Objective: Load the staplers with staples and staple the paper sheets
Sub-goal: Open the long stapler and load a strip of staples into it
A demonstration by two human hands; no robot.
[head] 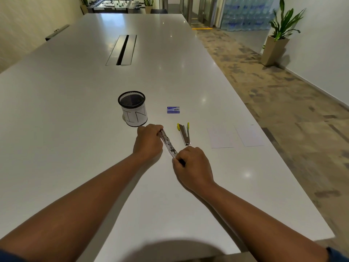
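A silver stapler point(168, 143) lies spread flat open on the white table, between my two hands. My left hand point(148, 141) grips its far end and my right hand point(192, 165) grips its near, dark end. A second stapler with yellow tips point(184, 133) lies opened in a V just to the right, untouched. Farther back sits a small blue staple box point(173, 110). Two white paper sheets point(220, 137) point(249, 135) lie side by side at the right.
A black mesh cup point(132, 107) with a label reading "IN" stands just behind my left hand. A cable slot point(123, 50) runs along the table's middle farther back. The table's right edge point(279, 159) drops to carpeted floor.
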